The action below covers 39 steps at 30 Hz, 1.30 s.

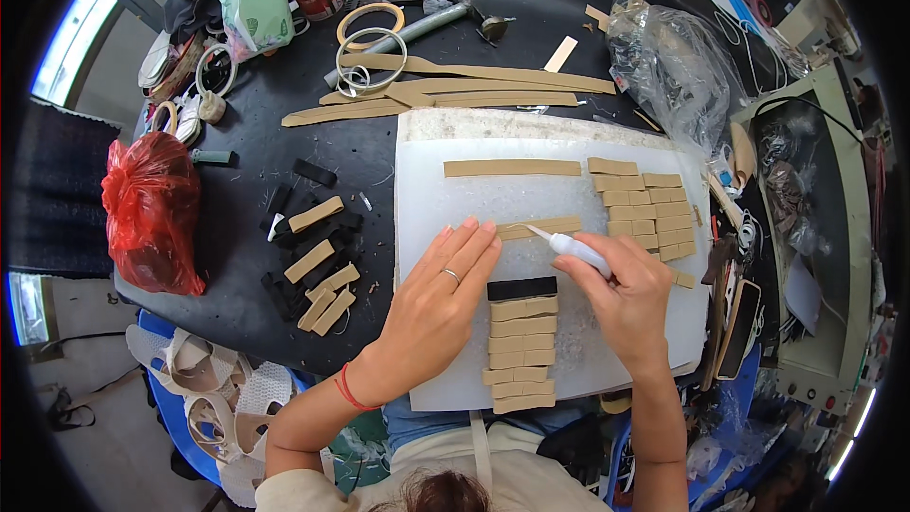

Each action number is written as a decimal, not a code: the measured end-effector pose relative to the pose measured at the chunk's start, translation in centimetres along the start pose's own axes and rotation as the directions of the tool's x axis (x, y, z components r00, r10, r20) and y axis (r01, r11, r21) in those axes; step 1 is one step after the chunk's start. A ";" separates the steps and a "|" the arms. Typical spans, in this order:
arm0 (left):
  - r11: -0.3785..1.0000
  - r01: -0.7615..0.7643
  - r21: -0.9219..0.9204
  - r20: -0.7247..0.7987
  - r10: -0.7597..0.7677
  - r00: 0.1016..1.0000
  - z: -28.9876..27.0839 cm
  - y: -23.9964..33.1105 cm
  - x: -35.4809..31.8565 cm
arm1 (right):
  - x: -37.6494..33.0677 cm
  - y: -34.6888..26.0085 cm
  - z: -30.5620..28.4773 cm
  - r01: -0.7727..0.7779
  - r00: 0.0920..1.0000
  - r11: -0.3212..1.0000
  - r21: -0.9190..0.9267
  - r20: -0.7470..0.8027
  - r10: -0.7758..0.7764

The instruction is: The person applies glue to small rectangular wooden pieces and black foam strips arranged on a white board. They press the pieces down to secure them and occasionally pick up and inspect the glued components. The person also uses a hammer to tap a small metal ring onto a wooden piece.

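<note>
Your left hand [438,296] lies flat on the white cutting mat [427,180], fingers together and stretched out, their tips pressing the left end of a tan strip [545,226]. It grips nothing; it only pins the strip down.

Your right hand [627,299] is closed round a small white glue applicator [573,246], pinched between thumb and fingers. Its nozzle points up and to the left, and the tip touches the strip just right of your left fingertips.

The strip lies on the far side of both hands, with its long axis running left to right across the mat. The applicator crosses that axis at a slant, so the nozzle meets the strip from the near right. Your left hand is the nearer of the two to the strip's left end; its right end runs free towards the stack of short tan pieces [647,209].

Between your hands, nearer to you, sits a black piece [521,288] above a column of tan pieces [519,351].
</note>
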<state>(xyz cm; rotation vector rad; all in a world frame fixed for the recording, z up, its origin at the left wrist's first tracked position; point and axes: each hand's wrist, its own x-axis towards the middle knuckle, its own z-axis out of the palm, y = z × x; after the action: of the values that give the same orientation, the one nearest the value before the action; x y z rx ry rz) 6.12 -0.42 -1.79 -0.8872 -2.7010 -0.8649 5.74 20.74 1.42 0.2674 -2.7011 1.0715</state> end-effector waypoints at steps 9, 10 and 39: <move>0.998 0.047 -0.048 -0.026 -0.049 0.998 -0.4 -0.1 -0.5 | -0.4 -0.6 -0.8 -0.085 0.996 0.995 0.046 -0.014 0.086; 0.998 0.048 -0.042 -0.034 -0.050 0.998 -0.8 0.0 -0.8 | -0.7 -0.5 -0.9 -0.140 0.989 0.986 0.092 -0.042 0.144; 0.979 0.065 -0.195 -0.167 -0.098 0.981 -0.1 -1.2 1.6 | -1.2 0.7 3.0 -0.030 0.991 0.915 0.402 0.130 -0.025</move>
<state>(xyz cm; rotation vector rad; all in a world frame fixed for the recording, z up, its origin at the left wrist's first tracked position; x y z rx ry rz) 4.12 -0.50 -1.74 -0.6994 -2.5496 -1.1753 6.32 19.30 -1.46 0.4157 -2.5626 1.6650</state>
